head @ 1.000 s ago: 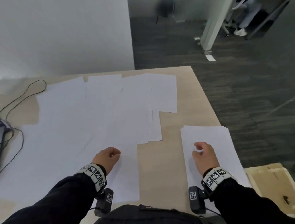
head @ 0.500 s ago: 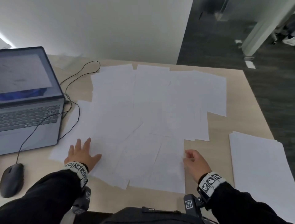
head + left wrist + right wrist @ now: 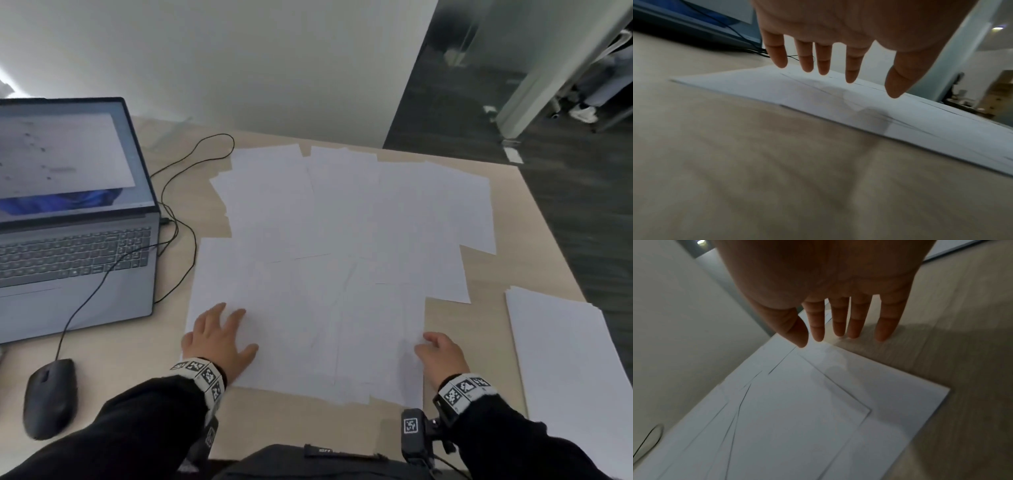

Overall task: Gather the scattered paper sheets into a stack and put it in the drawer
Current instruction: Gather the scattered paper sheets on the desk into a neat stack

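Several white paper sheets [image 3: 342, 246] lie spread and overlapping across the middle of the wooden desk [image 3: 137, 377]. A squared stack of sheets [image 3: 565, 359] lies at the desk's right edge. My left hand [image 3: 219, 339] lies flat with fingers spread on the near left corner of the spread; the left wrist view shows its straight fingers [image 3: 824, 61] over the paper edge [image 3: 818, 97]. My right hand [image 3: 440, 353] sits at the near right edge of the spread, fingers straight [image 3: 840, 321] just above the sheets [image 3: 797, 418] and holding nothing. No drawer is in view.
An open grey laptop [image 3: 68, 233] stands at the left, with a black cable [image 3: 178, 212] looping between it and the papers. A black mouse [image 3: 51, 397] lies near the front left. The desk's right side drops to dark carpet [image 3: 565, 205].
My view swung left, bringing the laptop and mouse into sight. My right hand left the stack and came to the spread's near right edge; my left hand moved left and flattened on the paper.
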### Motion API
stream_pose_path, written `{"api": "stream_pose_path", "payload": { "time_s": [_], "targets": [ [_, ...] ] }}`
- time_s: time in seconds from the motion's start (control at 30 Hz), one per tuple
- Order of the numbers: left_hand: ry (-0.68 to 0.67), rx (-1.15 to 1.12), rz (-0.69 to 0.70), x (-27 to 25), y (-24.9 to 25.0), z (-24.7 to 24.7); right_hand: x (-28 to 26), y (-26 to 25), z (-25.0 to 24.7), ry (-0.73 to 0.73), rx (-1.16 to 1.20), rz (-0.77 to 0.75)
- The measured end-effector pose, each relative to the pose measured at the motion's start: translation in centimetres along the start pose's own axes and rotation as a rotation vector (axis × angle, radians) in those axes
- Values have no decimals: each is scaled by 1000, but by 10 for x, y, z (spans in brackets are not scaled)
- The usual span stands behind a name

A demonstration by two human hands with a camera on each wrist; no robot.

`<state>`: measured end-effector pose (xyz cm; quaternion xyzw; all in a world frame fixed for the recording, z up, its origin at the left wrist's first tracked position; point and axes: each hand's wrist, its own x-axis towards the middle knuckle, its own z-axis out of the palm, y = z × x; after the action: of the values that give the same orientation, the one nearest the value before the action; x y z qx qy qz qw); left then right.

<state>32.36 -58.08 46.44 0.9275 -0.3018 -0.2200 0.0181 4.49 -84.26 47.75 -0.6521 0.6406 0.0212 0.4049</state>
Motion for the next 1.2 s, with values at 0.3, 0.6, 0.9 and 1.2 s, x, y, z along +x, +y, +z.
{"api": "stream_pose_path", "payload": {
  "time_s": [0.3,0.6,0.9,1.2],
  "targets": [
    [-220,117,92,10,25,17,-1,-22,30,5,200,212],
    [-203,142,130,3,23,21,0,-45,47,-111,349,285],
    [-214,150,154,-1,21,22,-6,-55,47,-59,233,242],
    [-219,150,134,1,26,23,0,-70,51,-70,391,304]
  ]
}}
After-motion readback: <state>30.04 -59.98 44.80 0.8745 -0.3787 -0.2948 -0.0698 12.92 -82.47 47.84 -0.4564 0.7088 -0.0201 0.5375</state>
